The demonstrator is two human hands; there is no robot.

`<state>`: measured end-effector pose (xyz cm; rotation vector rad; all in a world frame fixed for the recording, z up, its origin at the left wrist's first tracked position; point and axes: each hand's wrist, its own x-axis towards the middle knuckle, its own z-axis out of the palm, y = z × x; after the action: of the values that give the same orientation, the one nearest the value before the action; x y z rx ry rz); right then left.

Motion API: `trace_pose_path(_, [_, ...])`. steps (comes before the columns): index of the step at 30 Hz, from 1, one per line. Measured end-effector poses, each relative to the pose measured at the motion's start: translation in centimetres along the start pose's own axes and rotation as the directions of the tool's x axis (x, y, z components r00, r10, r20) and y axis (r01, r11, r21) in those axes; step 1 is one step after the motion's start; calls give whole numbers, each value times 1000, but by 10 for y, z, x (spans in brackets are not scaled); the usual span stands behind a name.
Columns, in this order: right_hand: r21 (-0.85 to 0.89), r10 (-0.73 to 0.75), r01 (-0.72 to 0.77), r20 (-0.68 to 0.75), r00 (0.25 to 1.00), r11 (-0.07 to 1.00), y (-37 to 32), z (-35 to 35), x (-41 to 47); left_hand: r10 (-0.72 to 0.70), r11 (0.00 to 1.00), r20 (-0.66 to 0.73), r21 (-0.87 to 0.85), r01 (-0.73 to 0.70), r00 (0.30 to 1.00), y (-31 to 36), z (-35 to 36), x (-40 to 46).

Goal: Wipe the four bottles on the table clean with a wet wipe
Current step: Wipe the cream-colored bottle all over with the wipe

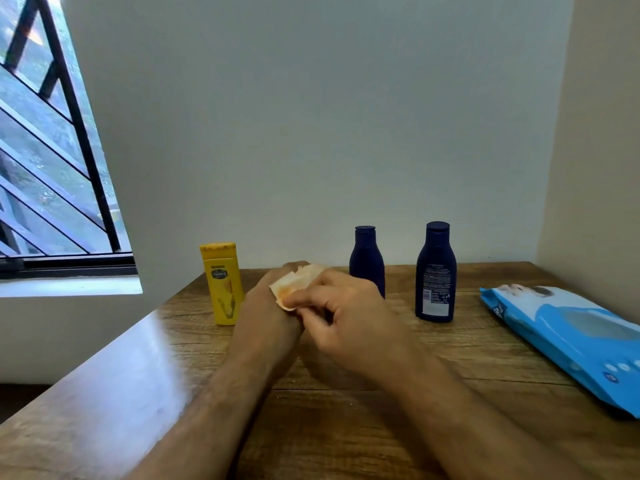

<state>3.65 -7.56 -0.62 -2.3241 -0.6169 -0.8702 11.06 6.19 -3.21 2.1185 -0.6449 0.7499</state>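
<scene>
Surface (398,427): wooden, nearest the camera, both forearms stretched over it.
Right hand (349,323): its fingers (304,299) pinched a stained wet wipe (294,282), left of the near blue bottle.
Left hand (273,299): partly under the wipe; I could not tell how its fingers lay.
Near blue bottle (435,275): upright, the landmark.
Second blue bottle (366,258): upright, left of it, behind the right hand.
Yellow bottle (223,284): upright, far left of it.
Blue wipes pack (571,341): flat, right of it.
</scene>
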Motion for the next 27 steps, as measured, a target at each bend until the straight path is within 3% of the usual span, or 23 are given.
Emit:
trace_pose_path(3, [-55,14,-18,-68,998,998,5,-2,1,5,999,-27,-47,-7,1000,5,-1,3])
trace_pose_path(5, [-20,43,-49,-223,974,999,11,-8,3,-37,990,-65,-136,28,997,4,-1,3])
trace_pose_path(8, [119,139,-94,-455,880,988,18,-14,6,-55,990,-62,-134,47,997,2,0,2])
trace_pose_path(10, [134,161,-113,-429,889,984,16,-13,6,-40,993,-37,-111,36,998,6,0,-1])
trace_pose_path(15, [11,19,-18,-155,988,1000,-2,-3,1,-22,1000,-27,-3,22,999,8,0,-4])
trace_pose_path(18, [-20,21,-27,-251,968,999,1,-6,3,-22,998,-11,-58,22,1000,11,2,-4])
trace_pose_path(21, [47,222,-219,-343,913,974,12,-14,7,-55,993,-46,-111,50,997,14,3,-3])
trace_pose_path(23, [31,277,-281,-289,916,959,20,-17,6,-79,991,-80,-114,70,994,13,3,-1])
trace_pose_path(27, [28,209,-207,-186,960,978,17,-11,4,-131,989,-37,-77,128,991,9,2,-4])
